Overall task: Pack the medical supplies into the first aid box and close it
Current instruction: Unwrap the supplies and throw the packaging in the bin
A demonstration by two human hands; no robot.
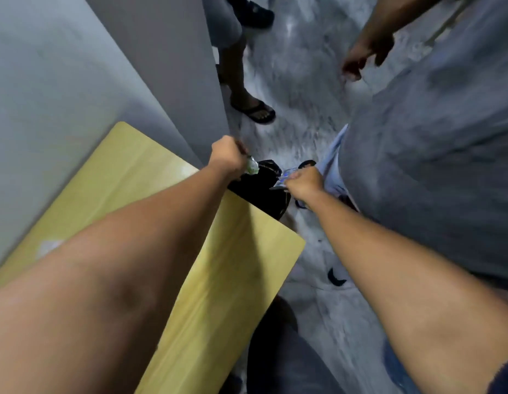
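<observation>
Left hand [228, 156] grips crumpled greenish packet [252, 166]; right hand [304, 184] pinches silvery-blue blister strip [285, 177], blurred.

No readable text, label, brand, number or sign anywhere. Blurred throughout. Blue-and-silver packet [285, 177] in the right hand [304, 184]: a printed pattern, too smeared to tell letters from marks. Small greenish-white item [252, 166] in the left hand [227, 156]: no legible print. Black bag [258, 191] between the hands: plain, no lettering to be made out. Yellow wooden surface [218, 280]: bare of any writing.
</observation>
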